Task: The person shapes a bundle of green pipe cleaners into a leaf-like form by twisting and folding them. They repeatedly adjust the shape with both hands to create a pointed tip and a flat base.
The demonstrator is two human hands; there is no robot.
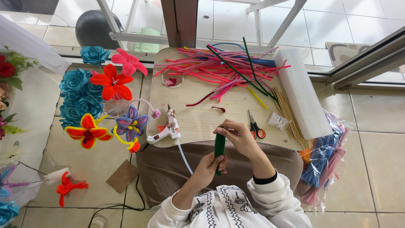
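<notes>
A: What is seen, starting with the largest things?

B: A tiled floor [84, 169] is seen from above. A wooden board serving as the surface [198, 120] is laid across the person's lap. A long white foam block [301, 95] is set along its right edge, with a bundle of thin wooden sticks [289, 116] just beside it.

A: And on the board?

B: A loose heap of pink, red, blue and green pipe cleaners [223, 67] is spread across the far side. A white glue gun [166, 128] is stood near the left edge, and small red-handled scissors [255, 126] are laid near the right hand. Finished flowers [97, 101] in blue, red, yellow and purple are grouped on the floor to the left. A clear bag of more pipe cleaners [325, 164] is lying at the right.

A: Where are the hands?

B: A dark green bundle of pipe cleaners [219, 145] is held upright at the board's near edge. Its lower part is gripped by the left hand [206, 169], fingers curled around it. Its top is pinched by the fingers of the right hand [240, 135].
</notes>
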